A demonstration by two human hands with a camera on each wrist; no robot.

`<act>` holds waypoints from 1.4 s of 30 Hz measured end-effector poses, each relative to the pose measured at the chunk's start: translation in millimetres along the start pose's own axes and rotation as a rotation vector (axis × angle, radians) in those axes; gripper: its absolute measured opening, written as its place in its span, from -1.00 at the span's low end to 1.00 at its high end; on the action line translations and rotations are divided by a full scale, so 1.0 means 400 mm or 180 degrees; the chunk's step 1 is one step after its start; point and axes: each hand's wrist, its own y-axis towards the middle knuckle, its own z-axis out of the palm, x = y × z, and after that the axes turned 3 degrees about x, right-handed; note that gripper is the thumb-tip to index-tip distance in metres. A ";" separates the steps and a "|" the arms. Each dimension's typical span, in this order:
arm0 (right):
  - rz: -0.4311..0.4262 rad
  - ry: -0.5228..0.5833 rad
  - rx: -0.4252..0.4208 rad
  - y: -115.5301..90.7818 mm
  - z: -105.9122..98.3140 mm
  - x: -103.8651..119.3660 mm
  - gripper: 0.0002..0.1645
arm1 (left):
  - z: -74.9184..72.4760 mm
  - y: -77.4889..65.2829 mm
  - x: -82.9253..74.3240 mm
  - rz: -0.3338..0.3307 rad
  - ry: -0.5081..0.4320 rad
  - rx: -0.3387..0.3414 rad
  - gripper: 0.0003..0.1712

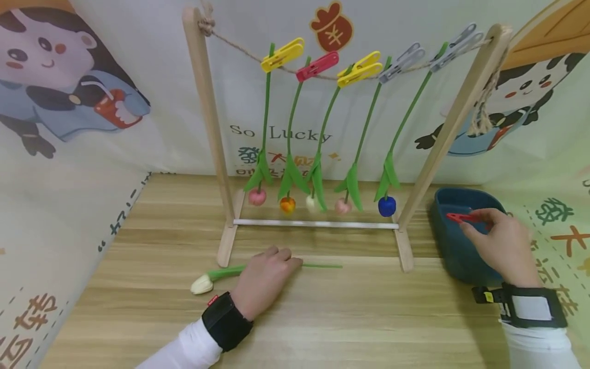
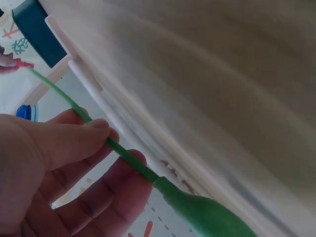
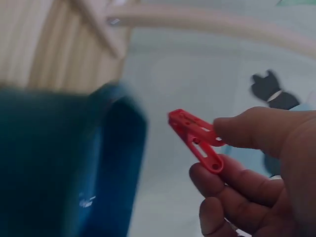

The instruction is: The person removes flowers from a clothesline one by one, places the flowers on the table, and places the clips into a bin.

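Observation:
My left hand (image 1: pixel 267 279) pinches the green stem (image 2: pixel 131 159) of a white artificial tulip (image 1: pixel 202 284) between thumb and fingers, close over the table in front of the rack. The tulip's bloom points left and its stem end runs to the right. Over the dark blue bin (image 1: pixel 442 241) at the right, my right hand (image 1: pixel 504 243) holds a red clothespin (image 3: pixel 195 140) by its handles, thumb on one side and fingers on the other. In the right wrist view the clothespin is beside the bin's rim.
A wooden rack (image 1: pixel 209 118) carries a twine line (image 1: pixel 235 46). Several tulips, among them a blue one (image 1: pixel 387 206), hang upside down from it by yellow, red (image 1: pixel 318 65) and grey clothespins. A white crossbar (image 1: pixel 318 224) joins the rack's feet. Printed cloth stands behind.

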 end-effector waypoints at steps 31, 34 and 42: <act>0.0448 -0.0353 0.1415 0.027 0.048 -0.137 -0.39 | 0.020 0.020 -0.006 -0.0126 0.0038 0.0362 -0.73; 0.0435 -0.0394 0.1398 0.024 0.049 -0.136 -0.40 | 0.015 0.016 -0.003 -0.0135 0.0023 0.0373 -0.71; 0.0217 -0.0419 0.1167 0.019 0.020 -0.088 -0.38 | -0.023 0.016 0.012 -0.0183 -0.0059 0.0274 -0.71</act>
